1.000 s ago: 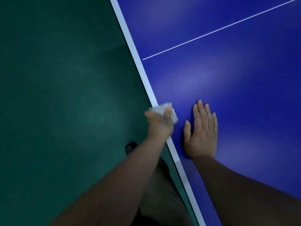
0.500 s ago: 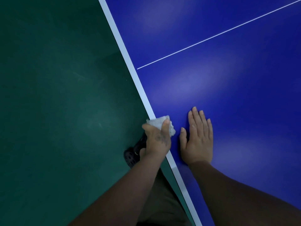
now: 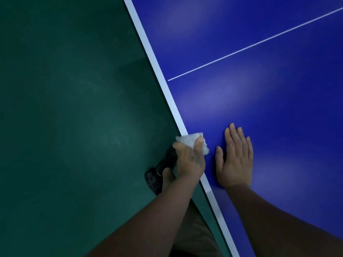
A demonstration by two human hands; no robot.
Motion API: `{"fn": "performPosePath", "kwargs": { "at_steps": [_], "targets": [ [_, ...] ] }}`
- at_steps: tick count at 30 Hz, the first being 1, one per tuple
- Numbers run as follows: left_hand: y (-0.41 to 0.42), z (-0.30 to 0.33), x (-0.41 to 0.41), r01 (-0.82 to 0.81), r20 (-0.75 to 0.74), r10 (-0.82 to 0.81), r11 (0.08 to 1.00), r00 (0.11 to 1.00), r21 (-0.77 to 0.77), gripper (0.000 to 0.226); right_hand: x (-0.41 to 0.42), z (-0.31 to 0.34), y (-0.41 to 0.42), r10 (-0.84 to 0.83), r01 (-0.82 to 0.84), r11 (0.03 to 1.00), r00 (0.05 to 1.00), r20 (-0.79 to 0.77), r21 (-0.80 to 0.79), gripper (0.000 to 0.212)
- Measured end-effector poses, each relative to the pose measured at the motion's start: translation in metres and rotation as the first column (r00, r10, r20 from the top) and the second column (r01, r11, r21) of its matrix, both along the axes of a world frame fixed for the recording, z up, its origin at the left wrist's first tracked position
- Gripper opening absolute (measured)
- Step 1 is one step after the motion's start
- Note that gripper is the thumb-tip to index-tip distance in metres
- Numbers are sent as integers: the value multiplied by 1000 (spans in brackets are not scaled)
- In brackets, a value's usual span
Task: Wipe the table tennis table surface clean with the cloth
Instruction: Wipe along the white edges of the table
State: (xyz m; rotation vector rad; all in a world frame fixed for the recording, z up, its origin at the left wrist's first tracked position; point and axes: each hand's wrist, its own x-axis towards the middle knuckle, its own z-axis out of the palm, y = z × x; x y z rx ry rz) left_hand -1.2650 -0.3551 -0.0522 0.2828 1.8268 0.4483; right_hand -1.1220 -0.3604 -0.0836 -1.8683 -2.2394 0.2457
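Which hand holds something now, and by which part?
The left hand grips the white cloth by its near part; the right hand holds nothing.

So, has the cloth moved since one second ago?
Yes, slightly. Measured from where the thin centre line meets the white edge band, the cloth in the left hand has slid along the band toward the person.

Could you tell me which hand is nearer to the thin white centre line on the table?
Right. The right hand lies flat on the blue table, its fingertips pointing toward the centre line. The left hand grips the cloth at the table's white edge, farther back.
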Motion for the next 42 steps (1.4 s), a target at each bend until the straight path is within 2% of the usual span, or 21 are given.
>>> {"fn": "performPosePath", "kwargs": {
  "at_steps": [5, 9, 11, 14, 18, 30, 37, 40, 42],
  "targets": [
    [47, -2, -30, -55, 34, 55, 998, 998, 0, 59, -6, 4, 11, 25, -23, 999, 998, -59, 36, 49],
    [94, 0, -62, -66, -12, 66, 998, 998, 11, 70, -50, 17, 70, 158, -144, 986, 968, -196, 85, 42],
    [113, -1, -75, -86, -8, 86, 996, 996, 29, 71, -80, 17, 110, 153, -135, 986, 966, -208, 98, 43],
    [138, -8, -97, -90, -5, 91, 994, 996, 58, 73, -121, 8, 163, 119, -114, 993, 980, -161, 44, 45],
    [174, -10, -123, -127, 4, 127, 989, 992, 70, 73, -153, 2, 201, 172, -175, 984, 983, -57, -40, 55],
    [272, -6, -197, -103, -56, 109, 989, 992, 106, 77, -158, -2, 205, 159, -159, 987, 987, 1, 17, 55],
    [318, 0, -234, -167, -1, 168, 982, 986, 90, 90, -158, -3, 206, 160, -160, 987, 987, 8, 13, 57],
    [320, 1, -233, -199, -7, 202, 972, 979, 126, 89, -157, -3, 205, 159, -159, 987, 987, 16, 2, 57],
    [304, -2, -223, -171, -40, 181, 968, 983, 184, 76, -156, -4, 205, 160, -160, 987, 987, 20, 6, 56]
  ]
}}
